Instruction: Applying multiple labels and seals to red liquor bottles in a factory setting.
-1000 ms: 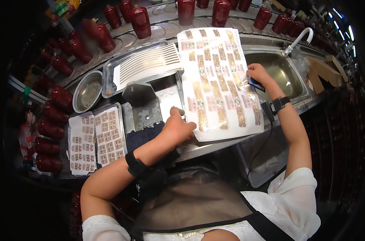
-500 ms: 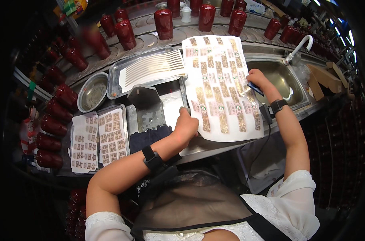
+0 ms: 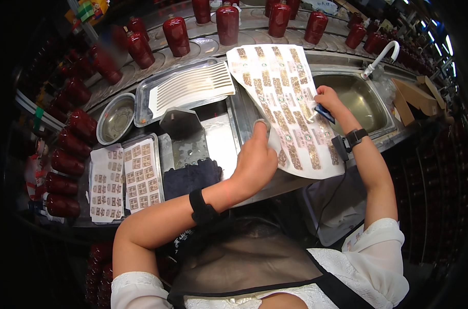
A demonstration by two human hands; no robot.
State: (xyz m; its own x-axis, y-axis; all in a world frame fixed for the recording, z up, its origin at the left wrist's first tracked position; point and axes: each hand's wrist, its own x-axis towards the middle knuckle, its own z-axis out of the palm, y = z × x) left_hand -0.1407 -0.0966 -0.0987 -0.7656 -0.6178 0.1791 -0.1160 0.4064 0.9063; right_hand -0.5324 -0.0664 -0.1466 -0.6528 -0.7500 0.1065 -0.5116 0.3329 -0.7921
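A large white sheet of gold and brown labels (image 3: 283, 103) stands out over the counter in front of me. My left hand (image 3: 255, 160) is closed on its lower left edge, thumb on top, and the sheet curls upward there. Something greyish covers that thumb's tip. At the sheet's right edge, my right hand (image 3: 331, 103) is closed around a small dark blue tool (image 3: 324, 113) with a thin pale end lying over the labels; its exact kind is not clear. A dark folded cloth (image 3: 192, 177) lies left of my left hand.
Red bottles (image 3: 227, 26) stand along the curved conveyor (image 3: 203, 49) at the back. On the left are a tray (image 3: 141, 123) of pale strips, a metal bowl (image 3: 115, 136) and smaller label sheets (image 3: 143, 175). A sink (image 3: 365, 98) with a white tap (image 3: 385, 51) is right; a cardboard box (image 3: 416, 100) lies beyond.
My left hand has moved right and its side of the sheet now curls inward, baring counter beneath. The right hand stays nearly in place. Bottles at the back have shifted along the conveyor.
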